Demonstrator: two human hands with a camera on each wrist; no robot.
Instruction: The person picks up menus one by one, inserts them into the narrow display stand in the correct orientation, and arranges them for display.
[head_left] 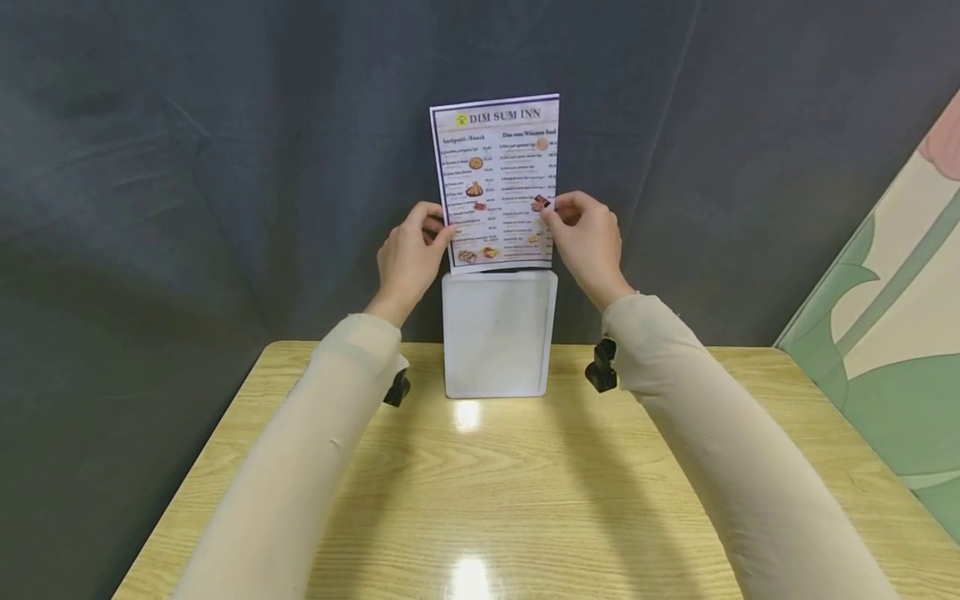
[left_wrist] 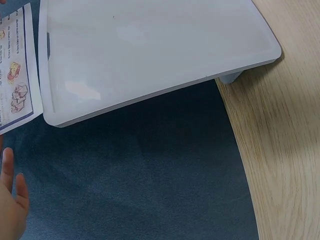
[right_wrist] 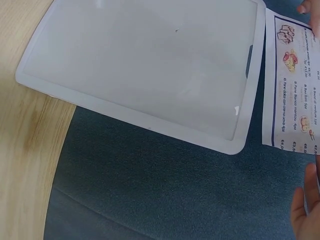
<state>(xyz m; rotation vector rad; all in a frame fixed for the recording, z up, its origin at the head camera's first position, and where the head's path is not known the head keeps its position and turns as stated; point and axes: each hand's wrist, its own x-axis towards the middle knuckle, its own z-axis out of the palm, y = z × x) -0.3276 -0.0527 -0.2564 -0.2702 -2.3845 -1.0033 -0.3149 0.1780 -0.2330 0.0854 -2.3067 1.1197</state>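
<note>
A printed menu sheet headed "DIM SUM INN" is held upright between the two hands. My left hand pinches its left edge low down, thumb on the printed face. On the opposite edge, my right hand pinches the sheet the same way. Right below the sheet, a white framed display stand leans upright on the table, its face blank. The menu's lower edge is close to the stand's top edge, where a dark slot shows in the right wrist view. Both wrist views show the stand and the menu's lower part.
The stand is near the far edge of a light wooden table. A dark grey curtain hangs behind it. To the right is a panel painted with green leaves. Black wrist camera mounts hang under both sleeves.
</note>
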